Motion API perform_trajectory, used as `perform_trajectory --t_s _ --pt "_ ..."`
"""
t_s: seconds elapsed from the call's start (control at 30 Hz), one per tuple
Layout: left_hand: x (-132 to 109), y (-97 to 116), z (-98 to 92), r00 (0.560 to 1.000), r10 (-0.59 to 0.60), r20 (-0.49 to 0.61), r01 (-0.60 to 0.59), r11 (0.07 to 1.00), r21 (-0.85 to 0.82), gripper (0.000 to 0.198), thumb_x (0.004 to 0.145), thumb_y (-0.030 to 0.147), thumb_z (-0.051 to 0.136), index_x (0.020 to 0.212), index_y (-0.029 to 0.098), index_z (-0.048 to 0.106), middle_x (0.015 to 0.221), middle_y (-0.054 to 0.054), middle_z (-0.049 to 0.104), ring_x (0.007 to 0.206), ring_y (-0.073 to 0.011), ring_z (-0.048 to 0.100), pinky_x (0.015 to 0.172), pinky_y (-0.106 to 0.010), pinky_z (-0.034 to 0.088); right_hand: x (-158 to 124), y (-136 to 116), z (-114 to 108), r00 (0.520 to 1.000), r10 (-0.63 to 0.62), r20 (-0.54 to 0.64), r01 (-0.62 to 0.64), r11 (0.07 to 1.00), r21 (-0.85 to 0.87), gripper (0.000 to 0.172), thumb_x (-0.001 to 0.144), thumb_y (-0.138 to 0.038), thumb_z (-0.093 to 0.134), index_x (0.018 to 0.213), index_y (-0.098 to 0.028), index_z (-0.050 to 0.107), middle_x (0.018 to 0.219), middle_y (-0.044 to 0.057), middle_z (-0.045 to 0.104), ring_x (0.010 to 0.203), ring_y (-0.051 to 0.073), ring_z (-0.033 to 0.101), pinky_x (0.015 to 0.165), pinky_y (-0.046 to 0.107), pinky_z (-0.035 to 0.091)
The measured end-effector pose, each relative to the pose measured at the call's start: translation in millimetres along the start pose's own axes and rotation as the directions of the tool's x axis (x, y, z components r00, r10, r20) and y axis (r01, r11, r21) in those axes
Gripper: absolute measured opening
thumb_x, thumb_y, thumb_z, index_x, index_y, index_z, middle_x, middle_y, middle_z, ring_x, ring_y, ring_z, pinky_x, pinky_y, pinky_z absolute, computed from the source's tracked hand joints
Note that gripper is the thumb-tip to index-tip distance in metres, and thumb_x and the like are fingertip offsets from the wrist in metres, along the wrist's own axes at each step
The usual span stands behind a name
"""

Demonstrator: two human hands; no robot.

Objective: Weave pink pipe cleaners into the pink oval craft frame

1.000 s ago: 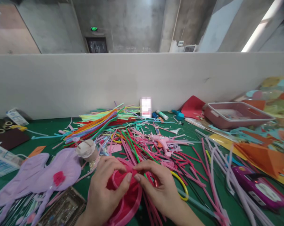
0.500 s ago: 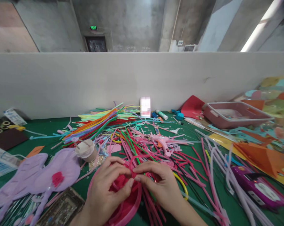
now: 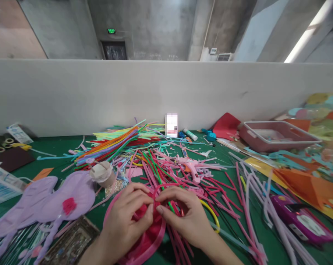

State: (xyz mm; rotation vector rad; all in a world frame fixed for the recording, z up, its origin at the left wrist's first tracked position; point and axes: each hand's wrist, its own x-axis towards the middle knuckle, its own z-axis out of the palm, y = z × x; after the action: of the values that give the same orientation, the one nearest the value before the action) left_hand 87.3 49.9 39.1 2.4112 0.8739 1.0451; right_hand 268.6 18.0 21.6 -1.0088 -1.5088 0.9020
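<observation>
My left hand (image 3: 127, 217) is closed in a pinch, thumb and forefinger together, on a bright pink pipe cleaner (image 3: 166, 185). From the other side my right hand (image 3: 184, 213) pinches the same pipe cleaner close by, and it curves up in a small arc between the fingertips. Under both hands lies a round pink piece (image 3: 152, 247) with a thick fuzzy rim and darker pink inside. My left hand covers much of it, so whether the pipe cleaner joins it I cannot tell. Loose pink pipe cleaners (image 3: 179, 244) spread beside and beneath my right hand.
A pink glue gun (image 3: 193, 171) lies beyond my right hand. To the left are a paper cup (image 3: 102, 175), a lilac butterfly shape (image 3: 80, 191) and a small tray (image 3: 72, 241). A purple device (image 3: 301, 221) and pink bin (image 3: 276, 141) stand right. A lit phone (image 3: 171, 125) leans on the partition.
The fingertips have shifted slightly at the pink pipe cleaner, with both hands still pinching. Beneath them the round pink piece has turned a little. The whole view has moved slightly.
</observation>
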Motion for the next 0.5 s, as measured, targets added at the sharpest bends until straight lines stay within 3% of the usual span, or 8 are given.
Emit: perform_trajectory --t_s 0.3,0.5 --pt "2.3 -2.5 -4.9 0.999 0.006 0.041 -0.004 0.999 -0.037 0.01 0.079 0.014 0.059 0.078 0.021 0.067 0.079 -0.004 0.071 0.088 -0.0214 0.061 0.078 -0.033 0.051 3.4 -3.5 0.1 1.0 0.005 -0.006 -0.005 0.999 0.046 0.005 0.08 -0.026 0.074 0.083 -0.022 0.075 0.081 0.004 0.075 0.078 0.018 0.069 0.074 0.029 0.054" --pt "1.8 -1.6 -0.1 1.0 -0.004 0.016 0.004 0.999 0.032 0.012 0.08 0.013 0.057 0.078 0.021 0.065 0.078 -0.003 0.07 0.09 -0.0217 0.061 0.078 -0.032 0.051 3.2 0.3 0.8 0.999 -0.032 -0.002 0.032 0.999 -0.041 0.006 0.081 -0.02 0.071 0.086 -0.022 0.074 0.083 0.004 0.075 0.079 0.017 0.069 0.076 0.029 0.053"
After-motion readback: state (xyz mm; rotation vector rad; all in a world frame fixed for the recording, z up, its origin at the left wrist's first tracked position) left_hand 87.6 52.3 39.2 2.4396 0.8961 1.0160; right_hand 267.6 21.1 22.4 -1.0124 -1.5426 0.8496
